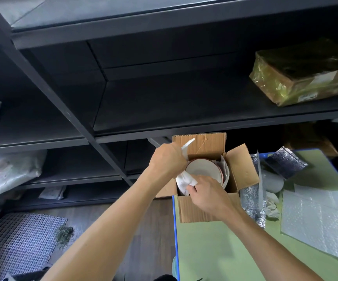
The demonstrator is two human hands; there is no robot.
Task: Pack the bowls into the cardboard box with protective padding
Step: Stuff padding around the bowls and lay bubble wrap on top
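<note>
Readable text: none.
Wrapped parcel (304, 74) on the shelf, up and right of both hands: two pale labels, print too blurred to read.

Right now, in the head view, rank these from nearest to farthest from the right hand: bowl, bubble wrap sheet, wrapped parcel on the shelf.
1. Bowl, in the box beside the right hand.
2. Bubble wrap sheet, on the table to the right.
3. Wrapped parcel, up on the shelf, far right.

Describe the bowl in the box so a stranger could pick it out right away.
Find the green table and the open cardboard box at its far left corner. The bowl sits inside, between both hands. It is the only round, pale dish there, with a reddish rim and white padding around it.
</note>
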